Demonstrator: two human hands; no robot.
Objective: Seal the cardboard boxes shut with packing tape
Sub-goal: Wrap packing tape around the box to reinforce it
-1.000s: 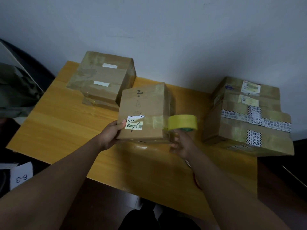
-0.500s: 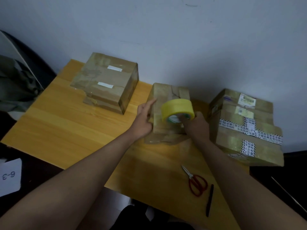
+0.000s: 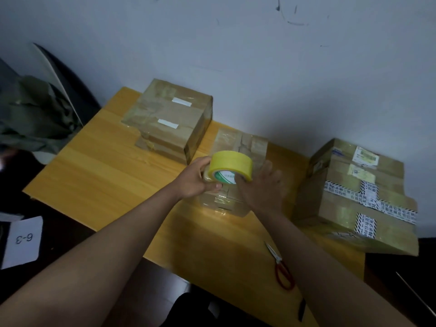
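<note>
left hand: fingers curled round the near-left side of the tape roll, thumb tip down by the roll's lower edge, so it's got a proper grip on it

right hand: fingers fairly straight and spread a bit, palm down on top of the middle box, fingertips right up against the roll at its 4 o'clock side. can't really tell if it's pinching the tape end or just pressing

tape roll: yellow, tilted on edge over the middle box, green-and-white core label facing the camera

middle box: small cardboard one, dead centre of the worktop, flaps closed, shiny tape already across the top

left box: at 10 o'clock from the middle box, closed, two white strips on top

right box: at 3 o'clock, closed, black-and-white printed tape crossing it, some labels at the far end

worktop: yellow wood

scissors: red handles, lying at 5 o'clock from the middle box, near the front edge

what's inside the boxes: no idea, all shut
</note>
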